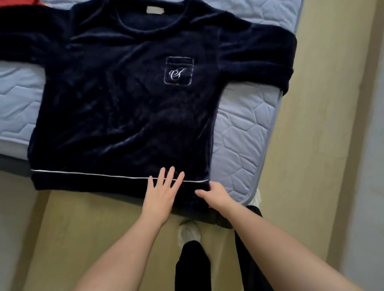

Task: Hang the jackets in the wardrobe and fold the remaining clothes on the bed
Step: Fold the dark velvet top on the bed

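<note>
Navy top (124, 108) lies spread flat, front up, on the pale blue quilted mattress (245, 128), neck away from the person, both sleeves stretched out sideways. The sleeve on the right reaches the mattress side edge. The hem band, below the white piping (83, 173), hangs over the near edge of the bed. Chest pocket (179, 71) with a white stitched monogram faces up.

Left hand (161, 194) rests flat on the hem band, palm down, fingers straight and spread across the piping, gripping nothing. Right hand (217, 197) is at the hem's right corner, thumb lying on top of the fabric, fingers curled round the edge and mostly hidden — looks like it grips that corner.

Red cloth (20, 2) shows at the top left on the mattress, mostly out of frame. Beige floor (93, 228) below, with one foot (189, 231) in white and dark trouser legs — nothing else readable.
</note>
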{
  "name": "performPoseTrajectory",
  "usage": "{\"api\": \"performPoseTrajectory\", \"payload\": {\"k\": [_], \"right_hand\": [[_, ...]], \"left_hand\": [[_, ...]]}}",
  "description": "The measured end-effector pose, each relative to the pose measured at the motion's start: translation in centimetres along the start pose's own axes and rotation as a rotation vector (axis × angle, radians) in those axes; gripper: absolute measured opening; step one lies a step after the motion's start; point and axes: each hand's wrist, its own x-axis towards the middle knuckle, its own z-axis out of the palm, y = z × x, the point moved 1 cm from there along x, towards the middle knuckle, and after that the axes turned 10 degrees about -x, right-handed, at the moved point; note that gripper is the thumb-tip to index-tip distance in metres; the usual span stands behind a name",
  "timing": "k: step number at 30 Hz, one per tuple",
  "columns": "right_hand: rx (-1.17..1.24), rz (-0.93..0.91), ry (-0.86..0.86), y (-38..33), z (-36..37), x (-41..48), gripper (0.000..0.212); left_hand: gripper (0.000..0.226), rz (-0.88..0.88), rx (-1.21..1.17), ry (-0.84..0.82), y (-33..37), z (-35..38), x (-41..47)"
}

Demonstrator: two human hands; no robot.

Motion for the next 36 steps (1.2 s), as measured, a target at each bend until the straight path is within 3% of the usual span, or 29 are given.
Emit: {"api": "performPoseTrajectory", "payload": {"k": [3,5,8,10,14,17,22,26,28,31,34,36], "right_hand": [[0.182,0.068,-0.144,1.5,1.3,-1.0,0.011],[0.142,0.104,-0.205,2.7,1.7,-1.5,0.009],[0.073,0.154,-0.151,4.0,1.2,-0.9,0.009],[0.001,0.184,-0.209,3.5,0.3,-0.5,0.01],[-0.146,0.275,-0.352,0.7,-3.6,-1.4,0.017],[0.003,0.26,-0.198,-2.4,-9.1,-2.4,0.011],[0.25,0.155,0.209,-7.1,-20.6,-1.2,0.006],[0.284,0.183,0.316,-8.4,-28.0,3.4,0.008],[0.136,0.199,0.413,-8.0,-31.4,6.3,0.015],[-0.109,0.124,0.504,-8.1,-36.7,10.1,0.049],[-0.108,-0.123,0.4,-10.2,-41.9,14.1,0.074],[-0.09,-0.198,0.234,-11.9,-44.5,16.4,0.084]], "left_hand": [[0.088,0.065,-0.03,0.118,-0.7,0.3,-0.5],[0.085,0.149,-0.059,0.149,-1.0,1.0,-0.8],[0.09,0.201,-0.05,0.009,-1.2,2.7,-1.1],[0.091,0.175,-0.079,-0.068,-1.3,2.8,-1.1],[0.062,0.174,-0.25,-0.115,-1.3,-1.5,-0.3],[0.033,0.151,-0.221,-0.074,-0.8,-7.0,1.7],[0.031,0.165,-0.235,0.02,2.8,-16.4,8.2],[0.03,0.179,-0.23,0.085,7.3,-23.1,16.2],[0.032,0.216,-0.215,0.113,9.7,-25.8,21.0],[0.051,0.258,-0.244,0.19,12.8,-29.6,28.5],[0.066,0.255,-0.185,0.239,13.9,-33.1,35.3],[0.063,0.266,-0.067,0.168,13.4,-34.7,38.9]]}}
